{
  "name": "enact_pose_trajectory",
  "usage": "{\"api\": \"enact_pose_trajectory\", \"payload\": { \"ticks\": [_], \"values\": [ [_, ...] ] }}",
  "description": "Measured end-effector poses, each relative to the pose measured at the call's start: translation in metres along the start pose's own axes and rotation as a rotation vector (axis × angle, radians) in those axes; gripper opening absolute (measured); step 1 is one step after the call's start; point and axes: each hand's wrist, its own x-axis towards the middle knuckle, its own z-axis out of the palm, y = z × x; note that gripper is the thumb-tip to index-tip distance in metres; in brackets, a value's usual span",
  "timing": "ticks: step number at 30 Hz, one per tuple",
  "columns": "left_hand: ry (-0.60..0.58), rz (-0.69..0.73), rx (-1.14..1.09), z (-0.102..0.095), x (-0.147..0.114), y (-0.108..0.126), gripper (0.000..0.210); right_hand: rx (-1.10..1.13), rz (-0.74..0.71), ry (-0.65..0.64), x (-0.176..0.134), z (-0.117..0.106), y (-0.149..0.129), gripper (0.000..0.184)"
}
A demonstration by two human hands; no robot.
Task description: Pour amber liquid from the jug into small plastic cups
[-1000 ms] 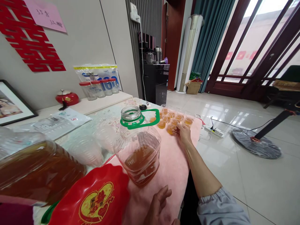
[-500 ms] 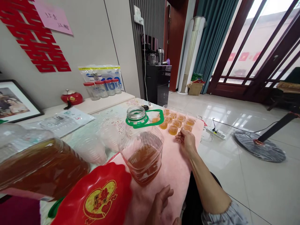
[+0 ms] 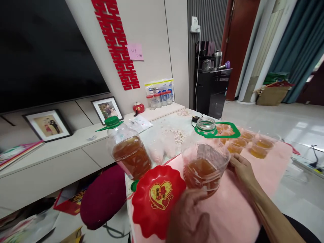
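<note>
My left hand, partly smeared by motion, is over the right edge of a red scalloped plate, its thumb apart from its fingers. Just beyond it stands a clear plastic jug with brown liquid, a green handle ring and an uncapped mouth. At the jug's right side my right hand has its fingers curled together. It is just in front of a clear cup of amber drink; whatever its fingertips hold is hidden. Another drink cup stands farther right.
A capped jug of brown liquid stands at the left, near stacked clear cups. A pink cloth covers the near table. A maroon stool is left of the table. Picture frames and red-lidded jars line the cabinet.
The view has swung left, bringing the television and stool in. My left hand has moved left and forward, up to the jug and plate. My right hand is now closer to the jug.
</note>
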Motion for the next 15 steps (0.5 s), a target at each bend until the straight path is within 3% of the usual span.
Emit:
{"api": "enact_pose_trajectory", "payload": {
  "ticks": [2,4,7,10,15],
  "values": [
    [0.011,0.064,0.224,-0.031,0.02,0.014,0.031,-0.016,0.004,-0.008,0.001,0.001,0.004,0.03],
    [0.124,0.197,0.415,-0.061,0.044,0.028,0.03,-0.029,0.008,-0.013,0.002,0.002,0.008,0.027],
    [0.082,0.266,0.78,-0.093,0.087,0.042,0.034,-0.035,0.0,-0.021,0.003,0.004,0.015,0.026],
    [0.057,0.194,0.932,-0.107,0.127,0.047,0.036,-0.026,-0.025,-0.035,0.005,0.006,0.021,0.03],
    [-0.105,0.126,1.132,-0.102,0.171,0.044,0.036,-0.022,-0.014,-0.059,0.008,0.007,0.028,0.03]
  ]
}}
